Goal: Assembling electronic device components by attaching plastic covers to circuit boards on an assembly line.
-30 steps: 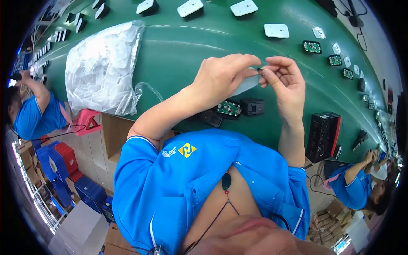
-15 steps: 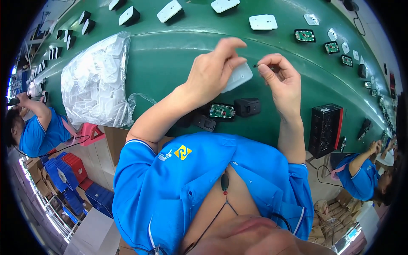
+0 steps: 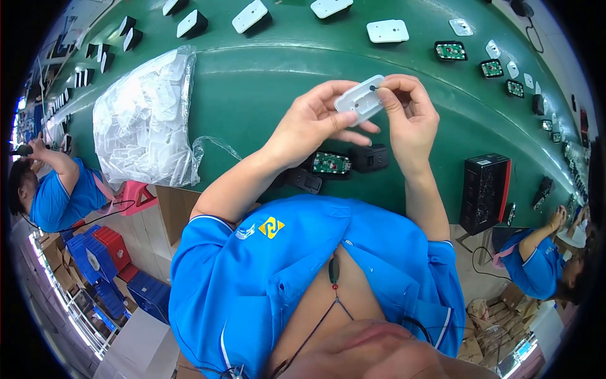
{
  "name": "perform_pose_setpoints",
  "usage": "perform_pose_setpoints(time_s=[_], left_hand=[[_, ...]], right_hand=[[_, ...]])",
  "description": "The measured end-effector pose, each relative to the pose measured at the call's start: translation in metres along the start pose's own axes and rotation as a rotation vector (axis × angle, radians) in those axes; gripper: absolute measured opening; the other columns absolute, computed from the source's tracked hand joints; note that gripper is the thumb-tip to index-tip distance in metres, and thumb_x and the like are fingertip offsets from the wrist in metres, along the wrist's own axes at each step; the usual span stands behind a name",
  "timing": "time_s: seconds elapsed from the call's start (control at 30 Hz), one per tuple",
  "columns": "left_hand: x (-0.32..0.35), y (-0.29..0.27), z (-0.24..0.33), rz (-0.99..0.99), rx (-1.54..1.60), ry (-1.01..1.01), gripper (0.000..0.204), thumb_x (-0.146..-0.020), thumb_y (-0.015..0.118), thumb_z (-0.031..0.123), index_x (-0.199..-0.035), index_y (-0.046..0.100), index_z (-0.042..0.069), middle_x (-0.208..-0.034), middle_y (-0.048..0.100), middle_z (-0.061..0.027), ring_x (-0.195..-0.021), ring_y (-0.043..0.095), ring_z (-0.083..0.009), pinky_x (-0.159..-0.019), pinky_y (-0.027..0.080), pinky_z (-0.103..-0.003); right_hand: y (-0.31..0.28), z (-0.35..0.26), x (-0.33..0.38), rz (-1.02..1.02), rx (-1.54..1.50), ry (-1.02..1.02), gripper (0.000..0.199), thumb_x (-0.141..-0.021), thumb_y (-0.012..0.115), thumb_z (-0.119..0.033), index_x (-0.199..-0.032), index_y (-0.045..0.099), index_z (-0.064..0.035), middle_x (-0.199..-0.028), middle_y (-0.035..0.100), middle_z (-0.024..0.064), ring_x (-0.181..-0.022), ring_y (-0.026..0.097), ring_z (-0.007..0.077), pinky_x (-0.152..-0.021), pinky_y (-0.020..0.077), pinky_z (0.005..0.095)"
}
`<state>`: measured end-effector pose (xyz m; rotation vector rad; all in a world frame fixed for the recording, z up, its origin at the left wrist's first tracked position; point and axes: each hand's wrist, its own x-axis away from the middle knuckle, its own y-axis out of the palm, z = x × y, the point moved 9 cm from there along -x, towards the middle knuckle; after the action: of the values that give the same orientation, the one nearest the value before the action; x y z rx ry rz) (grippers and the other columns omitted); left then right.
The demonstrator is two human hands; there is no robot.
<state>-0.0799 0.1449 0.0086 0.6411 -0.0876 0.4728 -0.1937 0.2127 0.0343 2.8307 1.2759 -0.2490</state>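
Above the green table, my left hand grips a white plastic cover by its edge and lower side, with its hollow inside turned up. My right hand pinches a small dark part at the cover's upper right end; whether the part is seated there I cannot tell. Just below my hands a green circuit board lies in a black housing. Beside it are a black housing on the right and another black piece in front, partly hidden by my left arm.
A clear bag of white covers lies on the left. An open black box stands at the right. Along the far side run black units with white covers and housings with boards. Co-workers sit at both sides.
My left hand has turned the white cover over, hollow side up, and moved it right. My right hand has come in with the small dark part, which now meets the cover's end.
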Motion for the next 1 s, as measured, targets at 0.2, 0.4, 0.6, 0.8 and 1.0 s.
perform_pose_setpoints(time_s=[0.2, 0.4, 0.6, 0.8, 1.0], left_hand=[[0.001, -0.025, 0.007, 0.185, -0.176, 0.13, 0.034, -0.088, 0.054, -0.003, -0.121, 0.047, -0.003, -0.097, 0.066, -0.0128, -0.083, 0.067, -0.0169, -0.071, 0.054, -0.023], [0.007, -0.015, 0.014, 0.166, -0.472, 0.235, 0.03, -0.09, 0.054, -0.001, -0.12, 0.05, -0.003, -0.099, 0.065, -0.0133, -0.083, 0.066, -0.0171, -0.075, 0.054, -0.023], [0.01, -0.007, 0.026, 0.227, -0.689, 0.391, 0.024, -0.088, 0.056, -0.001, -0.111, 0.056, -0.003, -0.089, 0.067, -0.0112, -0.075, 0.066, -0.0143, -0.065, 0.051, -0.022], [0.004, -0.016, 0.026, 0.255, -0.653, 0.42, 0.019, -0.085, 0.058, -0.001, -0.104, 0.061, -0.002, -0.079, 0.067, -0.0086, -0.065, 0.064, -0.0125, -0.055, 0.049, -0.021], [0.004, -0.019, 0.021, 0.2, -0.522, 0.343, 0.02, -0.084, 0.059, -0.001, -0.104, 0.061, -0.002, -0.074, 0.066, -0.0072, -0.061, 0.063, -0.0124, -0.053, 0.048, -0.021]], right_hand=[[0.007, -0.037, 0.005, 0.067, 0.463, -0.354, 0.009, -0.075, 0.066, 0.001, -0.081, 0.064, -0.0052, -0.087, 0.056, 0.0041, -0.074, 0.05, 0.0131, -0.066, 0.0423, 0.0242], [0.023, -0.029, 0.005, -0.084, 0.482, -0.293, 0.012, -0.072, 0.069, 0.0, -0.08, 0.063, -0.0055, -0.083, 0.053, 0.0036, -0.071, 0.048, 0.0132, -0.062, 0.0408, 0.0239], [0.021, -0.015, 0.007, -0.077, 0.366, -0.093, 0.01, -0.073, 0.07, -0.002, -0.08, 0.063, -0.0044, -0.08, 0.052, 0.0028, -0.07, 0.047, 0.0119, -0.06, 0.0398, 0.0239], [0.022, 0.0, 0.008, -0.091, 0.261, -0.015, 0.012, -0.077, 0.069, -0.006, -0.087, 0.062, -0.0036, -0.081, 0.051, 0.0009, -0.071, 0.044, 0.0086, -0.062, 0.0352, 0.0207], [0.003, -0.013, 0.001, 0.034, 0.234, -0.069, 0.017, -0.076, 0.069, -0.005, -0.09, 0.059, -0.0044, -0.08, 0.053, 0.0021, -0.066, 0.044, 0.0109, -0.061, 0.0394, 0.0223]])
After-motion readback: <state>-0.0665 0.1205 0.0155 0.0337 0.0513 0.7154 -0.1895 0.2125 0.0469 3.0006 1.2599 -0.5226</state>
